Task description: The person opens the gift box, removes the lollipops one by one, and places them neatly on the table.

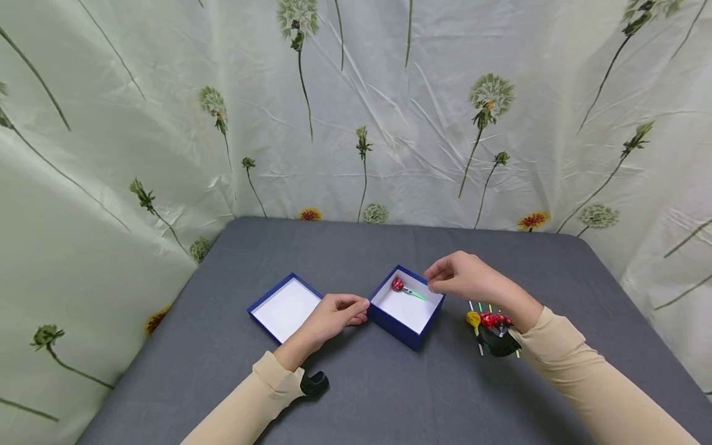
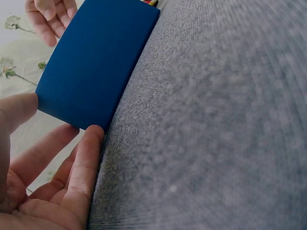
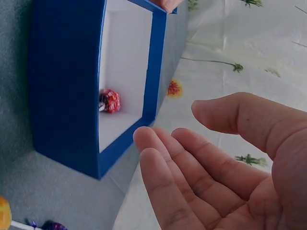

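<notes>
A blue box [image 1: 396, 327] with a white inside stands in the middle of the table, its top uncovered. In it lies a red-wrapped lollipop [image 1: 397, 284] with a green stick. My left hand [image 1: 337, 316] holds the box's near-left corner, thumb near the rim and fingertips lower down, as the left wrist view shows. Above the box's right edge hovers my right hand [image 1: 464, 278]. In the right wrist view that hand [image 3: 216, 177] has nothing between its loosely bent fingers and its thumb, which stand apart.
Left of the box lies a blue lid [image 1: 286, 309], white inside facing up, partly behind my left hand. Several lollipops [image 1: 473, 319] in yellow and red wrappers lie right of the box, partly hidden by the right wrist's black strap. A flowered curtain [image 1: 334, 123] hangs behind the grey table [image 1: 378, 395].
</notes>
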A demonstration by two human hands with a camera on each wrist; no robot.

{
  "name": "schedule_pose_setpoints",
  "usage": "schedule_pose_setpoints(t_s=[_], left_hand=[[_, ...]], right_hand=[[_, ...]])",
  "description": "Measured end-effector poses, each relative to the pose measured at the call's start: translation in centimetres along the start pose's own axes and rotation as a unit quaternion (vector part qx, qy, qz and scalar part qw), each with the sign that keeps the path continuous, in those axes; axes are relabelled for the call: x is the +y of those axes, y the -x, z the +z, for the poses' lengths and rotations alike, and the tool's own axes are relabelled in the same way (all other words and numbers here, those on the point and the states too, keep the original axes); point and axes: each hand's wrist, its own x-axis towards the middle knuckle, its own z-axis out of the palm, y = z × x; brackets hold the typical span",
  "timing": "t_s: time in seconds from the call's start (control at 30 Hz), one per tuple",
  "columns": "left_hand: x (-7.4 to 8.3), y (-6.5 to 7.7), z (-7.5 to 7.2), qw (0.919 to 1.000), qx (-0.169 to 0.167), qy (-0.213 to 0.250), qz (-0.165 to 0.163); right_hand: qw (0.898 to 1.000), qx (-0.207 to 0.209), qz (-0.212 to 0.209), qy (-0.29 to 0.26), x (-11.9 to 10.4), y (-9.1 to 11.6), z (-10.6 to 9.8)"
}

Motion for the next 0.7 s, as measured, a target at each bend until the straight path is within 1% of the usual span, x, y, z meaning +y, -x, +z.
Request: schedule_pose_setpoints(t_s=[0.17, 0.33, 0.53, 0.7], left_hand=[[0.2, 0.1, 0.0, 1.0, 0.001, -0.001, 0.0], [0.2, 0.2, 0.0, 1.0, 0.0, 0.003, 0.002], [0.0, 0.1, -0.1, 1.0, 0.001, 0.003, 0.004], [-0.1, 0.1, -0.1, 1.0, 0.003, 0.003, 0.006]], right_hand=[[1.0, -0.027, 0.003, 0.005, -0.4, -1.1, 0.6], [0.998, -0.053, 0.009, 0.027, -0.9, -2.0, 1.1], [0.996, -0.069, 0.008, 0.052, -1.2, -3.1, 1.7], [0.995, -0.074, 0.021, 0.056, -1.4, -3.6, 2.0]])
